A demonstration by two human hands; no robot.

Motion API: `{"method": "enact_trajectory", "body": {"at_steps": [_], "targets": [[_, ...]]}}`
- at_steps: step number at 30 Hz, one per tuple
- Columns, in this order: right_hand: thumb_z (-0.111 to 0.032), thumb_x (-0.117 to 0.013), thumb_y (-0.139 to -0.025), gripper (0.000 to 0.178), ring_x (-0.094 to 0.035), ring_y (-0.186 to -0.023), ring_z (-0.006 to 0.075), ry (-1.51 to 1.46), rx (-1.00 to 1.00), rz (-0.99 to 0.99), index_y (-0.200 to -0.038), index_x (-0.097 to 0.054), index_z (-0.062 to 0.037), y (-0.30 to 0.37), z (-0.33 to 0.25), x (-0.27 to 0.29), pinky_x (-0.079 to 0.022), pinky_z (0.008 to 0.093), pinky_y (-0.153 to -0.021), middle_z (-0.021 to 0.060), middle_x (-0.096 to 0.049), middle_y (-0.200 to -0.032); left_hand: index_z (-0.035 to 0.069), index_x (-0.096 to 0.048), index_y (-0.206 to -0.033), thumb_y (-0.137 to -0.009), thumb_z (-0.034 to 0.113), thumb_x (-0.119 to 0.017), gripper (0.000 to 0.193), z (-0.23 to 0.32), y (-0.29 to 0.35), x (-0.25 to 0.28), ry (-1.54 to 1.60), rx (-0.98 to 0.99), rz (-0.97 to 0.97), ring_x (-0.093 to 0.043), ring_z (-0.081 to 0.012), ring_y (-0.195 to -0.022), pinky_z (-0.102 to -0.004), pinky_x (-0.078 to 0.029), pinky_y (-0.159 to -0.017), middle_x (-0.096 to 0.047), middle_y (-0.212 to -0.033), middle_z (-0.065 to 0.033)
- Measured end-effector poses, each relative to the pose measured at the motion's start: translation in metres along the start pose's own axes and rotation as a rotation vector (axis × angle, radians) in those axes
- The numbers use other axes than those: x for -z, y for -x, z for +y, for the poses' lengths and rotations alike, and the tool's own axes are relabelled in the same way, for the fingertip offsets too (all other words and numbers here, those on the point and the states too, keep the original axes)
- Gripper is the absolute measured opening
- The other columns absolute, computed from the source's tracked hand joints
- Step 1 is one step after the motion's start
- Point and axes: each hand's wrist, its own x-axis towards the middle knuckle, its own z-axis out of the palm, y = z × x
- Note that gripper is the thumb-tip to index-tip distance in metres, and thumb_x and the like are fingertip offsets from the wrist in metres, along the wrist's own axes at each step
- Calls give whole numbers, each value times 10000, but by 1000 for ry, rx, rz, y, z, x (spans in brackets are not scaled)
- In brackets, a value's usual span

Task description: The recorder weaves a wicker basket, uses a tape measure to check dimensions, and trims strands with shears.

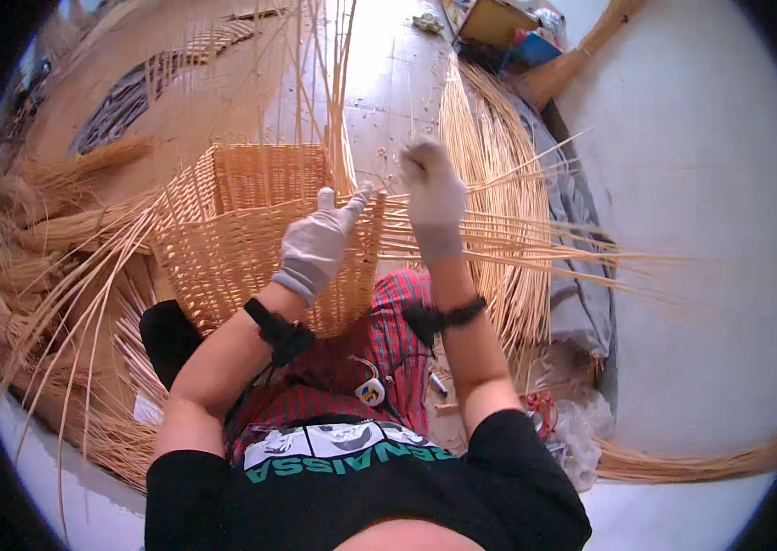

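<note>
A square wicker basket, open at the top, rests against my lap, with long loose canes standing up from its far side and fanning out left and right. My left hand, in a pale grey glove, holds the near wall by the rim, its index finger reaching to the right corner. Just right of that corner is my gloved right hand, raised over the canes that stick out sideways. Its fingers are curled in and slightly blurred; whatever they hold cannot be made out.
Bundles of loose canes lie on the floor to the right, over a grey cloth. More bundles are piled at left. A marker pen and a clear plastic bag lie near my right arm. A wall rises at right.
</note>
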Motion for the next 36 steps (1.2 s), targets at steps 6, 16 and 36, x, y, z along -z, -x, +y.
{"method": "enact_trajectory", "body": {"at_steps": [6, 16, 36], "targets": [[-149, -472, -1091, 178, -597, -700, 147, -870, -458, 196, -1223, -561, -69, -33, 22, 14, -579, 383, -735, 44, -608, -793, 364, -405, -1547, -950, 60, -536, 683, -11, -9, -20, -122, 69, -125, -713, -364, -747, -460, -589, -633, -544, -1183, -193], [55, -485, -873, 438, -676, -797, 220, -382, -89, -177, -1290, -614, 10, 56, -88, 23, -539, 371, -910, 163, -722, -1087, 379, -565, -1459, -962, 195, -600, 532, -11, 6, -16, 16, -10, -81, -666, -252, -905, -402, -570, -839, -532, -1325, -110], [-425, -709, -849, 347, -683, -722, 362, 497, -289, -189, -957, -653, -100, 27, -1, -51, -515, 493, -738, 101, -697, -745, 85, -531, -1461, -917, -30, -661, 572, 17, -99, 3, 634, -90, 264, -687, -227, -973, -356, -557, -869, -656, -1155, -190]]}}
